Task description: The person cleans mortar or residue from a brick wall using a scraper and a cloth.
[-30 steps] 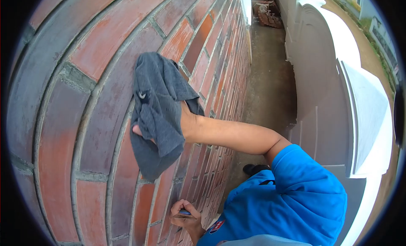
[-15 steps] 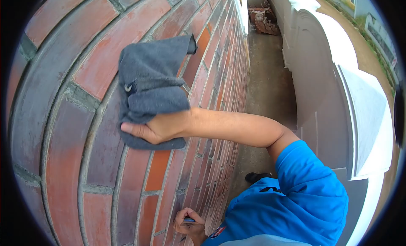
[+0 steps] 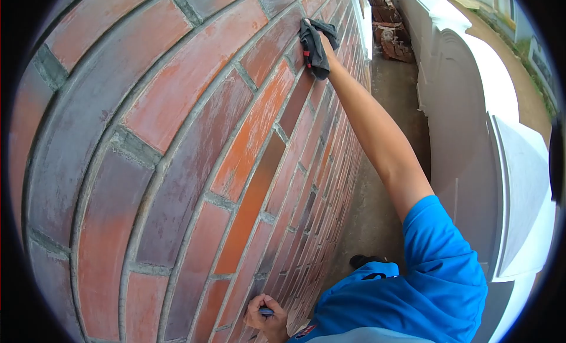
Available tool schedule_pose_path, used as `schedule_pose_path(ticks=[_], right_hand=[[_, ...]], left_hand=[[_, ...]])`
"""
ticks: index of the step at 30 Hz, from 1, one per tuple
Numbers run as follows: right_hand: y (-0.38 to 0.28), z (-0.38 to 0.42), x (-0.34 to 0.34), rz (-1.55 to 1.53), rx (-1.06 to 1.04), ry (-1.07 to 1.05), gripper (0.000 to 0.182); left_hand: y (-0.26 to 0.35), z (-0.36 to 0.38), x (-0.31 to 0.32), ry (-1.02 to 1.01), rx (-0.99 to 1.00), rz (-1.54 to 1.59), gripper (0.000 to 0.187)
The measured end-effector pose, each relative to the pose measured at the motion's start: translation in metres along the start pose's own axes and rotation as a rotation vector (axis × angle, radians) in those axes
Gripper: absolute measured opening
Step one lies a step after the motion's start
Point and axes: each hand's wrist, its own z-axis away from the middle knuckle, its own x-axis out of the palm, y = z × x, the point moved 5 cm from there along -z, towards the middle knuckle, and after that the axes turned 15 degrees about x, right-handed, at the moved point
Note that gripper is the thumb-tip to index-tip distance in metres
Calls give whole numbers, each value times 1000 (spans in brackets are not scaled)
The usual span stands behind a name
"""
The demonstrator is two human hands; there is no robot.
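Brick wall [image 3: 174,210], filling the left and centre of the frame, with both hands. At upper centre, the right hand [image 3: 326,46] grips a dark gray cloth [image 3: 316,58] against the bricks; the cloth, bunched and marked with a small red patch, partly covers the fingers. At lower centre, the left hand [image 3: 269,319], its fingers curled around a small blue object [image 3: 266,311], lies beside the wall; whether it touches the bricks cannot be told. Right: pale boundary wall [image 3: 457,125], beyond a narrow walkway [image 3: 386,189].

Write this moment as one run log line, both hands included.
right hand: grip on dark cloth, at brick wall; left hand: grip on small blue object
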Motion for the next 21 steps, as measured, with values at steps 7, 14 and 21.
schedule_pose_path(ticks=[7, 14, 21], right_hand=[[-120, 91, -16, 21, -372, 75, 63], [-292, 259, 9, 7, -924, -118, 51], [-375, 425, 42, -194, -1351, -311, 32]], left_hand=[[3, -10, -2, 54, 101, 46, 8], [4, -10, -9, 52, 98, 157, 11], [-2, 3, -13, 15, 49, 345, 13]])
